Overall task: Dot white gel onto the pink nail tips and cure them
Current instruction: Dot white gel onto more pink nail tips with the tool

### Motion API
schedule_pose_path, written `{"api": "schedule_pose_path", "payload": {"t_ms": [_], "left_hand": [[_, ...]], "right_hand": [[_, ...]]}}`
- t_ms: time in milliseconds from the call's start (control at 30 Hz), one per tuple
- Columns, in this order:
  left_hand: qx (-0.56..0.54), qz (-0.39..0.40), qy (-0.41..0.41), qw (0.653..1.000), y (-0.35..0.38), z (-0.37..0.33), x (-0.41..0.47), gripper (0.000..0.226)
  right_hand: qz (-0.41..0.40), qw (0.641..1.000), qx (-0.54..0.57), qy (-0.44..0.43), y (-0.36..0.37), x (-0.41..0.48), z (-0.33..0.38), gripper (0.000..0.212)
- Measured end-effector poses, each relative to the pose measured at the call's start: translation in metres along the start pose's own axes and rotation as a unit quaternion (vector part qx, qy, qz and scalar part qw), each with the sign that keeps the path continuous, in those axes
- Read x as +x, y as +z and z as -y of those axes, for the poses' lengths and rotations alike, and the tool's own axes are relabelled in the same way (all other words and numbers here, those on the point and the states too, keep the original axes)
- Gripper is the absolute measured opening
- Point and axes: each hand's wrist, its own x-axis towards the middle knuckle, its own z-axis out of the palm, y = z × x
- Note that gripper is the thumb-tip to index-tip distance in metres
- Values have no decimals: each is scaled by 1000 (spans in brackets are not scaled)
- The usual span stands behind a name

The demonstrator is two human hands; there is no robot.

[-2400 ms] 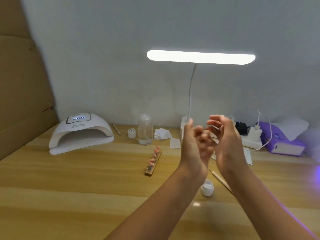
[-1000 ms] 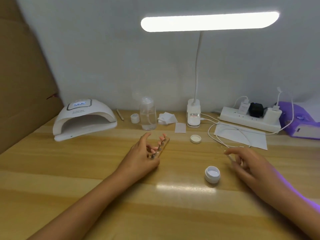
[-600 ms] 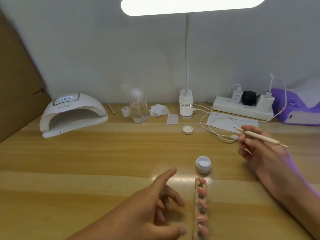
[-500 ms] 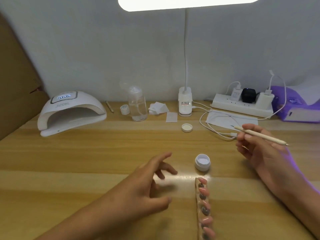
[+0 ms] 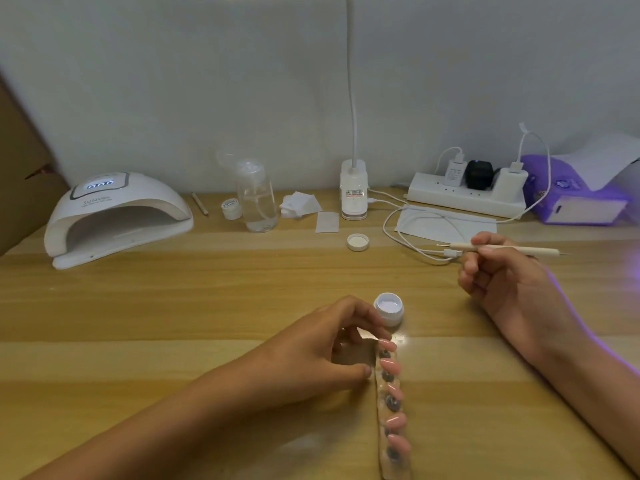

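Note:
A narrow strip [image 5: 394, 469] carrying several pink nail tips [image 5: 391, 368] lies lengthwise on the wooden table near the front edge. My left hand [image 5: 322, 355] pinches the far end of this strip between thumb and fingers. Just beyond it stands an open white gel pot [image 5: 389, 308]. My right hand [image 5: 509, 282] hovers to the right and grips a slim cream dotting tool [image 5: 512, 249], held roughly level with its thin tip pointing left. The white curing lamp [image 5: 114, 216] sits at the back left, its display lit.
Along the back: a clear bottle [image 5: 257, 199], a small white jar [image 5: 231, 208], cotton pads [image 5: 300, 204], the desk-lamp base [image 5: 354, 192], a power strip [image 5: 467, 195] with chargers and cables, and a purple box [image 5: 575, 195]. A loose white lid [image 5: 358, 242] lies mid-table.
My left hand drew the strip of nail tips from mid-table toward me and now pinches its far end. My right hand picked up the dotting tool and holds it level.

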Motion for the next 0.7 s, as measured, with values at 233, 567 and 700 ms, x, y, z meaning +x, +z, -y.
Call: {"api": "schedule_pose_path", "payload": {"t_ms": [233, 567, 700], "left_hand": [[154, 70, 23, 985, -13, 5, -14, 37], [176, 81, 43, 980, -22, 11, -85, 30], [213, -20, 33, 976, -24, 12, -72, 27]], "right_hand": [[1, 1000, -6, 6, 1, -1, 1, 20], [-18, 1000, 3, 11, 0, 4, -2, 20], [-20, 1000, -2, 0, -2, 6, -3, 24]]}}
